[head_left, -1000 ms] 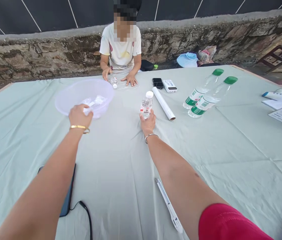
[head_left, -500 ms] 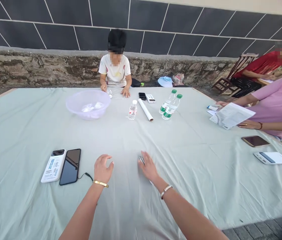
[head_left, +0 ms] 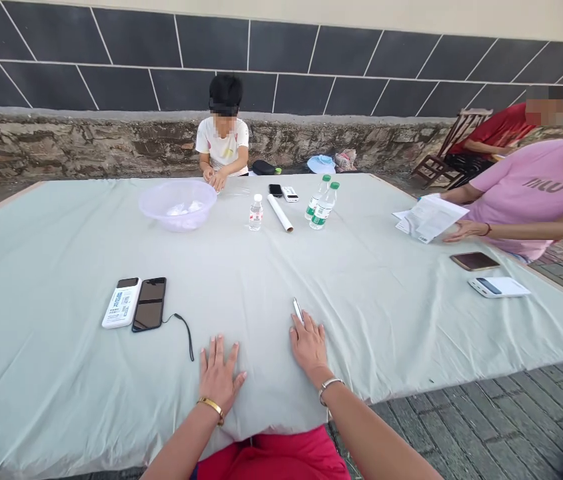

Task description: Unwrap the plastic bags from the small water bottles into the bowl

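Observation:
My left hand (head_left: 218, 379) lies palm down near the table's front edge, fingers spread, with nothing in it. A gold bracelet (head_left: 212, 408) circles that wrist. To the right, my right hand (head_left: 310, 345) rests on the cloth, closed over a slim silver pen (head_left: 298, 311). The pen's front end pokes out past the fingers; the rest is hidden under the hand. Left of my hands lie a dark phone (head_left: 149, 313) with a black wrist strap (head_left: 187, 333) and a white power bank (head_left: 122, 303).
On the pale tablecloth (head_left: 86, 247) stand a lilac basin (head_left: 154, 212) holding clear plastic, a small bottle (head_left: 256, 215), a white roll (head_left: 280, 213) and two green-capped bottles (head_left: 322, 208). One person (head_left: 224, 143) sits opposite; another in pink (head_left: 531, 183) holds papers (head_left: 432, 217) at right.
My left hand has come down flat on the cloth, nearer the edge. My right hand has shifted right with the pen. The view tilts lower, and the person opposite has brought both hands together.

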